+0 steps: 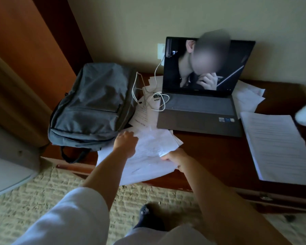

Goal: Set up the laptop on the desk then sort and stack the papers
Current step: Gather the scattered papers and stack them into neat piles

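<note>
Papers are what we are working now, and going left to right we pass the grey backpack [94, 105] at the desk's left end, then our left hand [126, 139], knuckles up, lying on the far left corner of the loose sheets [148, 152]. We cannot tell how far its fingers curl, or whether they pinch a sheet. Our right hand [173, 159] sits at the sheets' right edge, thumb and fingers nipping that edge. So the bundle lies between our two hands, its long axis running from near left to far right, overhanging the desk's [210, 156] front rim. Both hands touch it; neither is nearer. Further right stands the laptop [200, 110], lid up, screen lit, more sheets poking from under it. Rightmost is the neat stack [279, 145], well apart from our hands, the likely destination, we judge.
</note>
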